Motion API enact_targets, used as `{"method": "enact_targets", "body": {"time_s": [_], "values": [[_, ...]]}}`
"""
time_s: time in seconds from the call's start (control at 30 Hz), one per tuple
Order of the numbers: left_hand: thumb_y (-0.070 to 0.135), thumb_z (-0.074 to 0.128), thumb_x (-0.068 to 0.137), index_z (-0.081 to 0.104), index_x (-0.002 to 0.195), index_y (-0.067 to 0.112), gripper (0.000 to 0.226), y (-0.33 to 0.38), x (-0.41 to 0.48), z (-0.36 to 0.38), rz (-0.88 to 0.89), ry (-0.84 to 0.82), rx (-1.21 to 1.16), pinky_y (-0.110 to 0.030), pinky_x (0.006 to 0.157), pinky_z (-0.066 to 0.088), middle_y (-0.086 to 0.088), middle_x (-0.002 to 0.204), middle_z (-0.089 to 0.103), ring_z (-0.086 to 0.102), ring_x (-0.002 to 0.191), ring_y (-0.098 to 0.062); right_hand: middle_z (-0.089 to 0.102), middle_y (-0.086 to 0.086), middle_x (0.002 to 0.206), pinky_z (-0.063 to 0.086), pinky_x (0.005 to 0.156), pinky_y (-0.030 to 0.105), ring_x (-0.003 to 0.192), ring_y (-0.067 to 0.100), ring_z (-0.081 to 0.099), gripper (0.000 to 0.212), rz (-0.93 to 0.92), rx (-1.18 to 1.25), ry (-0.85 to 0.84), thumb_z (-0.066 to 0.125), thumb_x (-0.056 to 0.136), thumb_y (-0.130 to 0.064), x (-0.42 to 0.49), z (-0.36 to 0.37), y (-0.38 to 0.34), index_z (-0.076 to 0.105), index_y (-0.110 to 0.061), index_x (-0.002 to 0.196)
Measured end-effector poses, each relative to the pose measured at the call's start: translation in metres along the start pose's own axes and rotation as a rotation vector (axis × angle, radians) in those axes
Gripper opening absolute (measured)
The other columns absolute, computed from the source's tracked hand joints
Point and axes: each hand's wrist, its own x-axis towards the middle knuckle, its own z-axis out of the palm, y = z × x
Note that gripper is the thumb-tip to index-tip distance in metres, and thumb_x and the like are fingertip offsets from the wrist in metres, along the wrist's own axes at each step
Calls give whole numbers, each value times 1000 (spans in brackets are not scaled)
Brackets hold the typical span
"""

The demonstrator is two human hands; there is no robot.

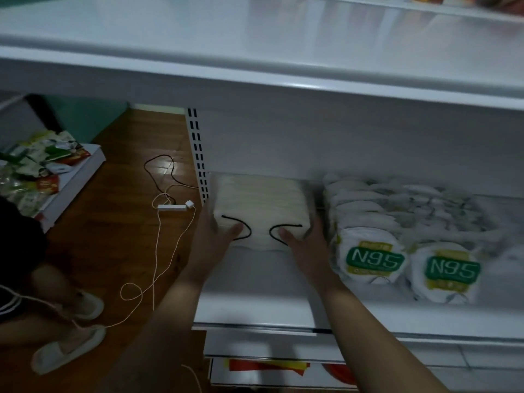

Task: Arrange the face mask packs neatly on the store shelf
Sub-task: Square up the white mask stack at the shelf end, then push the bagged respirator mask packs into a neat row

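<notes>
mask stack (261,205) is stood on shelf (255,293), N95 packs (374,259) just beside at 3 o'clock | its 9 o'clock side is gripped by left hand (212,236) | 3 o'clock side by right hand (304,239)

mask stack (262,199) on shelf (255,296) | N95 packs (374,259) to its right

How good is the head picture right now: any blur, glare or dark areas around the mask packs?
Head view, light: dim overall, the upper shelf shading the stock. Head view, blur: motion blur softens the cream mask stack, the left hand, the right hand and the rear of the N95 packs; their front labels are legible. Head view, glare: one bright patch on the wooden floor.
</notes>
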Motion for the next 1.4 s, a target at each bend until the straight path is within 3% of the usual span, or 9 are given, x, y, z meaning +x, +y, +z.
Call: {"method": "enact_targets", "body": {"time_s": [0.13,0.23,0.33,0.43,0.57,0.77,1.0,1.23,1.4], "values": [[5,75,82,30,148,44,89,0,-6,3,35,-8,-3,-46,109,42,16,144,47,46,133,-6,54,5,132,45,104,32,122,14,54,84,-9,-9,-11,84,60,-25,0,1,5,38,-31,129],[9,76,80,29,149,44,90,-1,-6,3,23,-7,1,-51,109,40,9,146,47,45,135,-12,53,7,134,42,108,43,124,17,52,83,14,-15,-18,84,66,-9,4,3,5,37,-27,133],[7,76,81,26,152,37,91,1,-7,2,30,-26,13,-48,113,37,9,150,43,41,138,-11,47,7,141,38,110,47,131,19,46,99,44,-49,13,87,58,-29,5,5,4,33,-20,141],[24,79,79,29,151,35,88,-3,-9,-1,17,-14,16,-48,112,37,8,150,42,39,139,-11,24,5,157,18,120,33,144,17,23,117,30,-192,81,88,64,-26,-6,4,-2,12,-13,152],[45,81,72,27,151,21,98,-13,-9,-4,-115,114,149,-53,113,36,-2,154,36,34,143,-21,11,7,158,-4,114,11,146,15,7,109,-322,-480,171,82,73,-24,-28,9,-8,9,-5,152],[33,83,75,22,154,11,102,7,-13,-6,241,199,668,-42,120,19,-11,161,20,15,149,-27,17,19,158,9,119,40,147,29,8,100,-670,-773,54,81,73,-24,-26,12,-26,18,-8,150],[59,57,87,5,157,20,96,30,13,-6,390,-150,1238,-52,118,-10,-6,165,1,-8,150,-27,1,17,160,-8,118,46,149,30,-4,97,-592,-1188,-226,65,87,-40,3,7,-45,3,-4,153],[61,52,89,-1,156,19,96,40,11,-1,369,-212,1270,-50,111,-22,-6,164,-4,-13,150,-26,24,23,155,4,117,45,145,36,20,94,-670,-1202,-192,76,77,-31,3,3,-50,24,3,148],[53,40,91,29,152,10,75,51,-16,32,533,-120,1013,-49,121,3,-10,160,22,10,150,-25,34,21,151,11,119,37,143,29,23,86,-742,-912,-55,76,75,-24,-28,-19,-58,32,0,145]]}}
